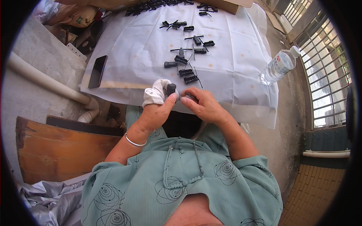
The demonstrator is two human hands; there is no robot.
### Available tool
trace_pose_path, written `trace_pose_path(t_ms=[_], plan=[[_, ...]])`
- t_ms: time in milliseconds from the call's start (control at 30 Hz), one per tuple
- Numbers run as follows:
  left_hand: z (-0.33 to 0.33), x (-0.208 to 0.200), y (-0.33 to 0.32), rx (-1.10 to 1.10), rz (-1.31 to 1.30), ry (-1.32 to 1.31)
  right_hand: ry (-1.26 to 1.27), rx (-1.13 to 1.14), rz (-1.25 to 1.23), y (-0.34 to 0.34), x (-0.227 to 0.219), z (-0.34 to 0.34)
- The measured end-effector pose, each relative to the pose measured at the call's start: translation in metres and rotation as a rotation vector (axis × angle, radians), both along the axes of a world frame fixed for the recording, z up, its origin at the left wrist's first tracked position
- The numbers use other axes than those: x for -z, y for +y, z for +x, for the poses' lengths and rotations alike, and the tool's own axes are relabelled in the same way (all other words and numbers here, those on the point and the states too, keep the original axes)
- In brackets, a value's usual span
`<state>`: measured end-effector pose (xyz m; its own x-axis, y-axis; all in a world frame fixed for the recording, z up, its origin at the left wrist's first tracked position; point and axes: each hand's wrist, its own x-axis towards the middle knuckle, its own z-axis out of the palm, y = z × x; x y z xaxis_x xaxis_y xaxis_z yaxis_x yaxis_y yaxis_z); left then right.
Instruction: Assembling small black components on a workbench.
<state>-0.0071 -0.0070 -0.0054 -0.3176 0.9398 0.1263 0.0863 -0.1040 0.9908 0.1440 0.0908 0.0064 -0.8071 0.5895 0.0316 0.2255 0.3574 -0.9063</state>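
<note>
Close together at the table's near edge, both hands are closed on small black plastic parts. My left hand (157,109) has a white cloth glove (155,94) over its fingers, with the thumb bare. It pinches a blocky black part (171,89) that stands up between thumb and fingers. In my right hand (206,106) is another dark piece (191,96), partly covered by the fingers. Just beyond the hands lie several black clip-like parts (181,59) with thin rods, loosely lined up away from me. Whether the two held pieces are joined cannot be seen.
A white sheet covers the table (128,49). On it rest a dark phone (98,71) at left and a clear water bottle (279,67) at right. A heap of black parts (151,6) and a cardboard box (222,5) sit at the far side. A wooden board (60,150) stands left.
</note>
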Motion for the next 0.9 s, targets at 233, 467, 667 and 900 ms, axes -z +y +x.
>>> trace_pose_path(t_ms=[233, 467, 667, 900], plan=[[0.004, -0.006, 0.000, 0.075, -0.077, -0.146, 0.274, 0.014, 0.244, 0.005, 0.014, 0.009], [0.008, -0.017, -0.005, 0.267, -0.155, -0.217, 0.265, 0.065, 0.037, -0.005, 0.005, -0.001], [0.004, -0.020, -0.009, 0.385, -0.196, -0.425, 0.251, 0.043, 0.061, -0.008, 0.008, -0.001], [0.003, -0.020, -0.009, 0.352, -0.185, -0.248, 0.414, 0.029, -0.016, -0.016, 0.018, -0.006]])
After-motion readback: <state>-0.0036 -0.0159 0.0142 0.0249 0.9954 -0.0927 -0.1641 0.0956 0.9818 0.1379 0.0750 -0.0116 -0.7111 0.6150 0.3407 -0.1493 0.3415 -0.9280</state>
